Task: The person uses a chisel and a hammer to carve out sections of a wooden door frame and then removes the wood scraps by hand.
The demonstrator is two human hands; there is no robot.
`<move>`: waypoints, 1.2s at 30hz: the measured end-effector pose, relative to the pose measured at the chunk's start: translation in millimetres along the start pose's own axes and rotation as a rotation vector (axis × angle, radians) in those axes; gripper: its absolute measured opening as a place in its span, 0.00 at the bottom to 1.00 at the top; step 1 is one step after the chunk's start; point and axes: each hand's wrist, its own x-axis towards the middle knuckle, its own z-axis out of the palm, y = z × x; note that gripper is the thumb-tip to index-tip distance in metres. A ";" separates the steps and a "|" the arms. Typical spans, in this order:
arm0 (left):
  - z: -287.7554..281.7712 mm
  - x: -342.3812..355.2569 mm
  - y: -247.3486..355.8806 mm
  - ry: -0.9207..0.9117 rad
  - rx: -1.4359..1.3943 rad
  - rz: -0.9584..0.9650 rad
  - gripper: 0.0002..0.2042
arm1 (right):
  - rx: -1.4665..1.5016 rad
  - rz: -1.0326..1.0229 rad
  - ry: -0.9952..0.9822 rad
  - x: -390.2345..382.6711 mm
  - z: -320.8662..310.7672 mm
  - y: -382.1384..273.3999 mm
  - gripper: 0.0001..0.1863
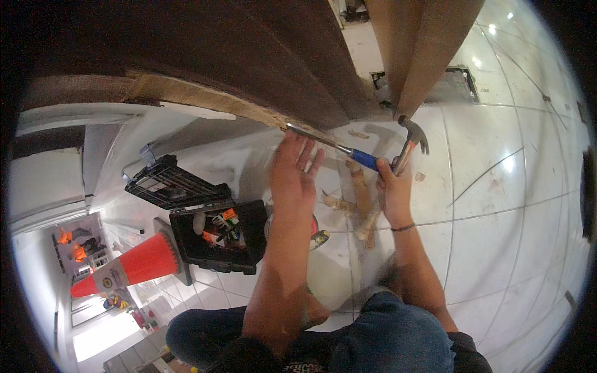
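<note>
My right hand (395,186) is closed round a claw hammer (413,138), its dark head up, and also grips the end of a blue-handled tool (363,159). A long metal shaft runs from that blue handle up and left to the edge of a dark brown panel (236,43), where pale raw wood (205,93) shows. The shaft's tip is too small to make out. My left hand (295,171) is beneath the shaft near its tip, fingers stretched and apart, by the panel's edge. Broken wood strips (360,199) lie on the tiles below.
An open black toolbox (255,239) with mixed tools stands left of my left forearm, beside an orange-and-white traffic cone (149,258). A brown upright board (426,56) rises near a recessed metal box (460,84) in the white tiled floor (485,168). People in orange (78,252) are far left.
</note>
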 end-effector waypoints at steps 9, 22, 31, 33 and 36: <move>-28.4 24.1 -21.5 -0.147 0.226 0.141 0.19 | -0.427 -0.026 0.177 -17.1 -17.0 21.4 0.17; -86.6 68.4 15.2 -0.304 0.377 0.020 0.18 | -1.424 -0.335 0.109 -38.0 4.6 39.1 0.16; -101.0 103.0 32.0 -0.313 0.382 0.035 0.19 | -0.864 -0.095 -0.593 37.0 97.9 26.6 0.17; -96.3 112.2 40.4 -0.278 0.419 0.056 0.20 | -1.024 -0.512 -0.537 59.2 101.3 36.3 0.12; -91.2 123.7 53.2 -0.203 0.431 0.060 0.21 | -0.991 -0.693 -0.432 88.9 109.8 58.6 0.12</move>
